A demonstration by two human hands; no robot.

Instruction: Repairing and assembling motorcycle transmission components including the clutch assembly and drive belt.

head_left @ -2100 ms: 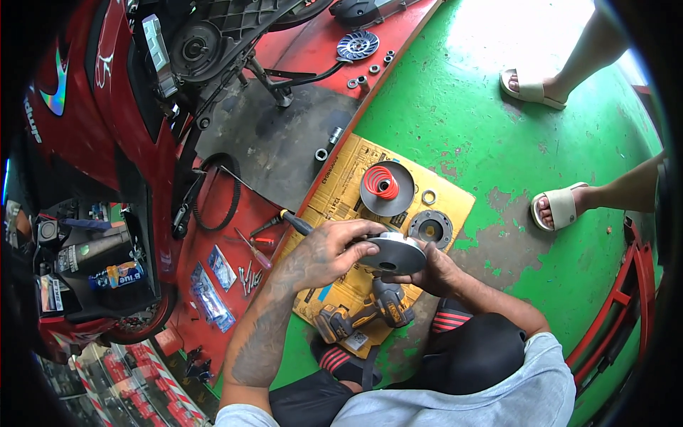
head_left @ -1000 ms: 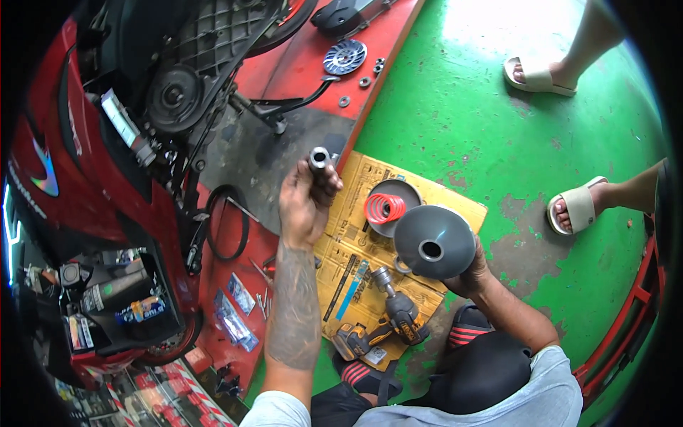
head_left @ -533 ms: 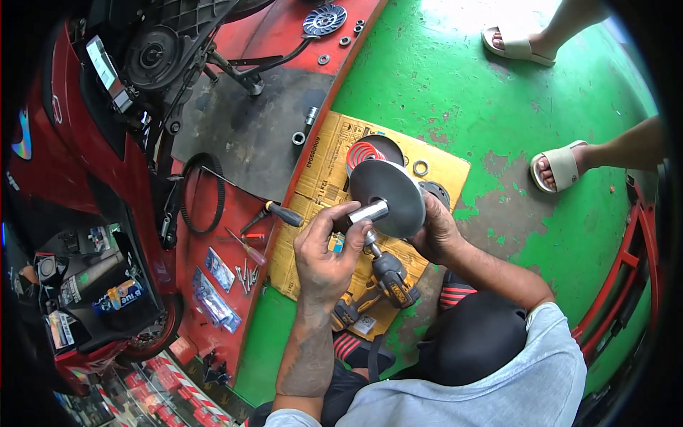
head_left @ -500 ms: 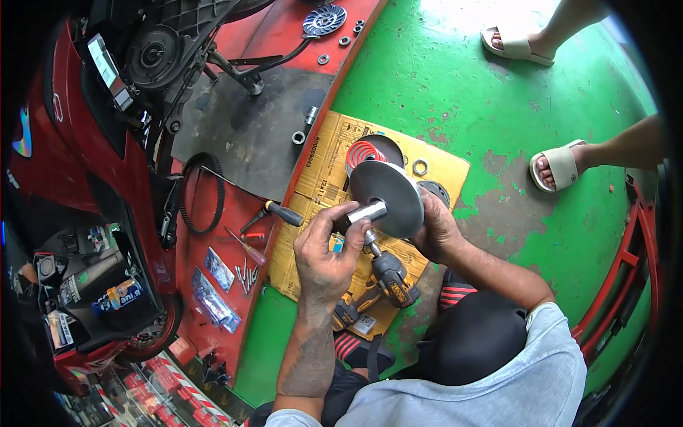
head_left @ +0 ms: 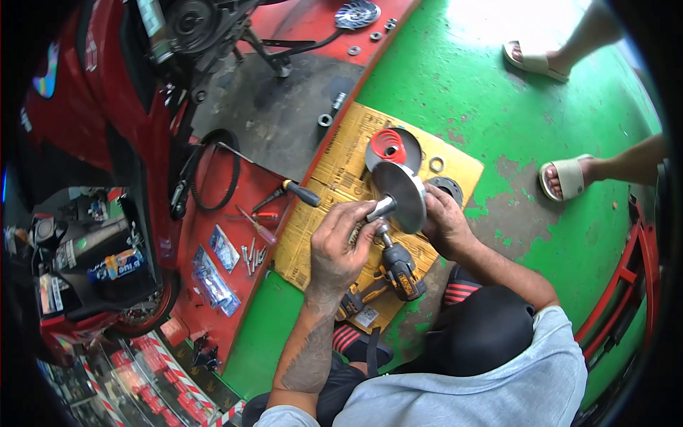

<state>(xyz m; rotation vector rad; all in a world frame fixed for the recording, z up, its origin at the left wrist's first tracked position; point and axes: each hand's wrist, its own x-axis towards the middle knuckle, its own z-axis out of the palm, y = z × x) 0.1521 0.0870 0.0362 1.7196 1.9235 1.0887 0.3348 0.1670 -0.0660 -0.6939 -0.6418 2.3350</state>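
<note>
A dark, round metal pulley disc [head_left: 400, 197] is held tilted over the flattened cardboard, with a shiny metal sleeve [head_left: 383, 208] at its centre. My left hand [head_left: 343, 238] pinches the sleeve between thumb and fingers. My right hand [head_left: 446, 222] grips the disc's rim from the right, some fingers hidden behind it. Just below them, a black and yellow cordless impact wrench [head_left: 403, 274] rests on the cardboard [head_left: 329, 169]. Beyond the disc, a red coil spring [head_left: 386, 146] sits on another round plate [head_left: 411, 146], near a metal ring [head_left: 436, 164] and a dark round part [head_left: 447, 187].
At left stands a red scooter [head_left: 121, 135] beside a red platform [head_left: 249, 174]. On it lie a drive belt [head_left: 235, 178], screwdriver [head_left: 302, 193], sockets [head_left: 325, 119], packets [head_left: 213, 281] and a fan wheel [head_left: 357, 13]. Another person's sandalled feet [head_left: 537, 59] are at the right, near a red metal frame [head_left: 619, 277].
The view has shifted, so the scene sits further right and higher. The disc has turned more edge-on, still held by both hands.
</note>
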